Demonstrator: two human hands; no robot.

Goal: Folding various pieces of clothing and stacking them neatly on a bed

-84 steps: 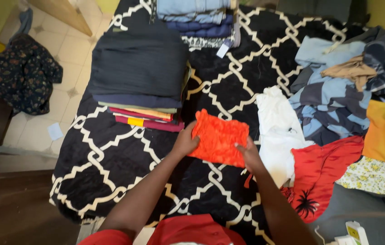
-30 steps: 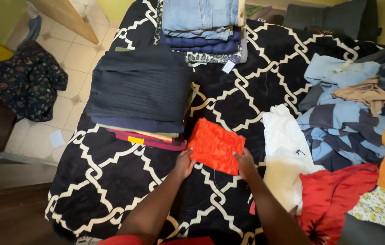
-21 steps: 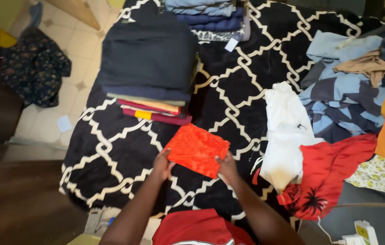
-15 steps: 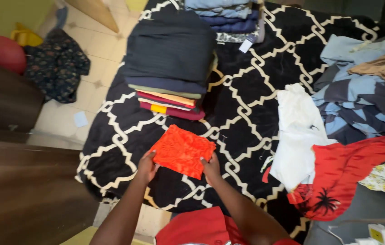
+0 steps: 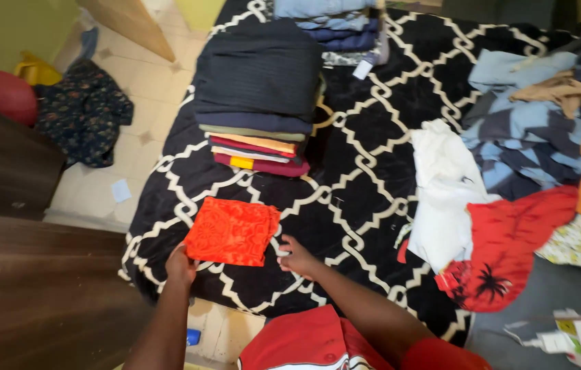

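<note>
Folded orange cloth pinched by left hand, open right hand just beside

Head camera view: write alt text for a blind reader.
Two bare hands, left hand and right hand, hold a folded orange cloth flat on a black-and-white patterned bedspread. A stack of folded clothes sits beyond it.

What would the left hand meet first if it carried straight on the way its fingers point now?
The left hand points up the bed and already touches the folded orange cloth. Beyond it lies bare patterned bedspread, then probably the stack of folded clothes, though depth is unclear.
</note>
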